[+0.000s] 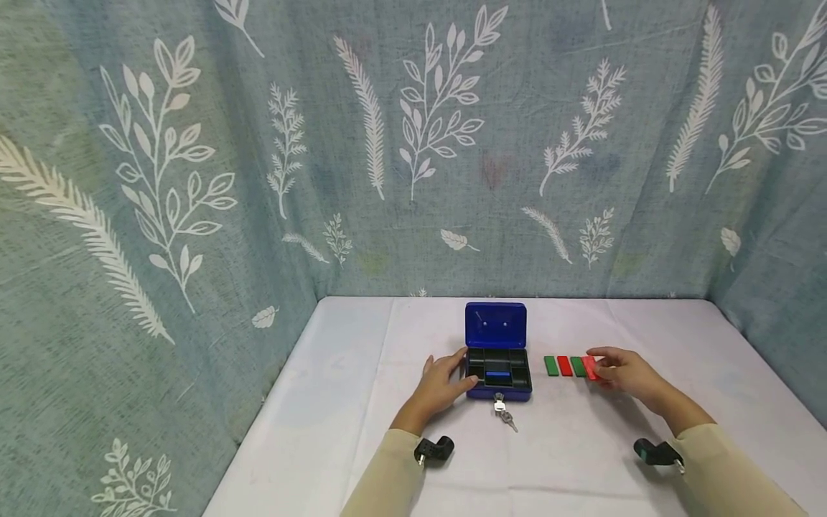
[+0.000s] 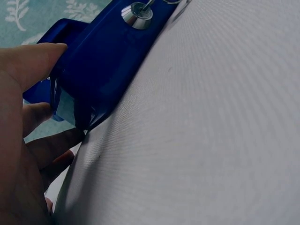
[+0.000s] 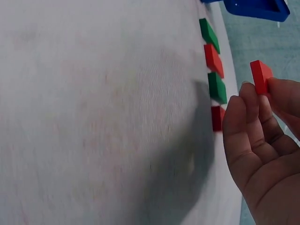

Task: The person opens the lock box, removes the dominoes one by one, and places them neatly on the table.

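Note:
A blue cash box (image 1: 500,393) stands on the table with its lid (image 1: 495,324) raised and a black compartment tray inside. One compartment has a blue strip (image 1: 498,374) in it. My left hand (image 1: 441,384) rests against the box's left side, its thumb at the front rim and the fingers (image 2: 56,143) fairly straight along the wall. Over the right end of a row of small blocks, my right hand (image 1: 628,372) pinches a red rectangular block (image 3: 261,77) between thumb and fingers, raised above the table.
In the row right of the box lie a green block (image 1: 551,366), a red block (image 1: 565,366), another green block (image 1: 578,367) and another red one (image 3: 217,118). Keys (image 1: 506,414) hang from the front lock (image 2: 137,15). Patterned curtains (image 1: 413,237) surround the white-covered table (image 1: 310,431).

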Demonstrator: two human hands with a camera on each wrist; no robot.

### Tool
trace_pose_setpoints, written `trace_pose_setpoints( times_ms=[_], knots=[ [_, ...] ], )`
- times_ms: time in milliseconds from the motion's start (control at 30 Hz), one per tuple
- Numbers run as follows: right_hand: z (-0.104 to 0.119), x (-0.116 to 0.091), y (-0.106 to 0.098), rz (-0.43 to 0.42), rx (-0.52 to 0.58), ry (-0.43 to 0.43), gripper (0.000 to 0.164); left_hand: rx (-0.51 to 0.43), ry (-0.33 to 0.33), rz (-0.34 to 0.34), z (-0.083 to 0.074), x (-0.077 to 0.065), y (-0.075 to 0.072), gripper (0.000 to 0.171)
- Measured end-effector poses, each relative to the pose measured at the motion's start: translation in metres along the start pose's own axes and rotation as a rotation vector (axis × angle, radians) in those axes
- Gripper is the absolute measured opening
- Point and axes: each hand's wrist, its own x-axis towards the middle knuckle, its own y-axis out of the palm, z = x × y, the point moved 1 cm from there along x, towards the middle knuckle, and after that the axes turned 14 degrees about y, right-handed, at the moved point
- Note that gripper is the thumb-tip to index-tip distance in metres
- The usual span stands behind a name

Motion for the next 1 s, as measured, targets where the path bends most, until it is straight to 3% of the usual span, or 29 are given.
trace_pose_setpoints(
  times_ms=[333,600,1000],
  knots=[
    [-0.005,0.003,-0.013,-0.039,-0.080,-0.006,0.046,-0.002,0.013,-0.005,0.000,0.001,-0.001,0.071],
    [-0.006,0.001,-0.019,-0.056,-0.106,0.024,0.047,-0.004,-0.012,0.011,-0.003,0.001,-0.002,0.072],
    [-0.014,0.014,-0.029,-0.086,-0.124,0.053,0.046,-0.023,-0.024,0.003,-0.003,0.001,-0.001,0.072]
  ],
)
